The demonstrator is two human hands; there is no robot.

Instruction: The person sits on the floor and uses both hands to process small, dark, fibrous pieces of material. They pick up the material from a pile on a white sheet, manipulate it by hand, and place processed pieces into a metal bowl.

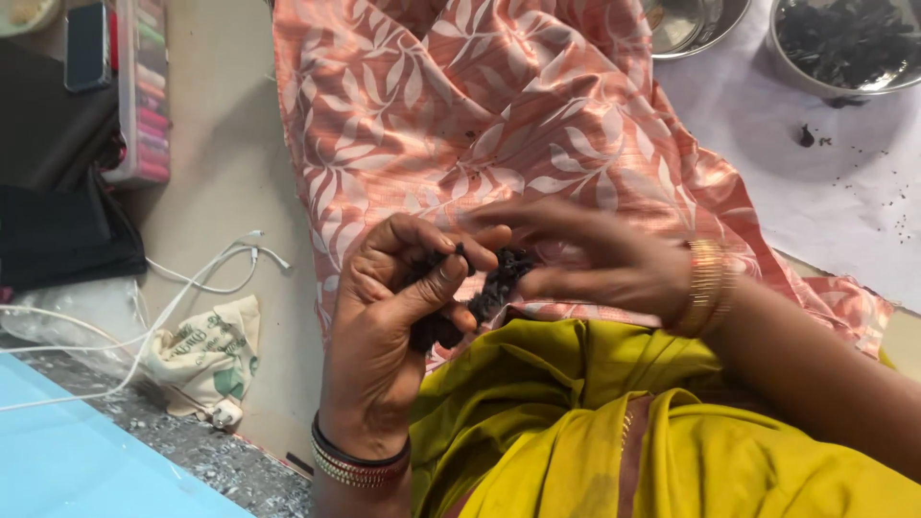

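Note:
My left hand point(384, 307) is curled around a clump of dark, crinkled dried pieces point(484, 288), thumb pressed against it. My right hand point(595, 259), blurred, reaches in from the right and pinches the same clump at its upper end. Both hands hover over my lap, above an orange-pink cloth with white leaf print point(480, 105) and my yellow-green garment point(595, 432). Bangles circle both wrists.
A steel bowl of the same dark pieces point(844, 43) and a second steel bowl point(691, 24) stand on a white sheet point(815, 192) at top right. At left lie white cables point(201, 278), a small cloth bag point(206, 355), a phone point(88, 43) and a box of coloured thread spools point(144, 86).

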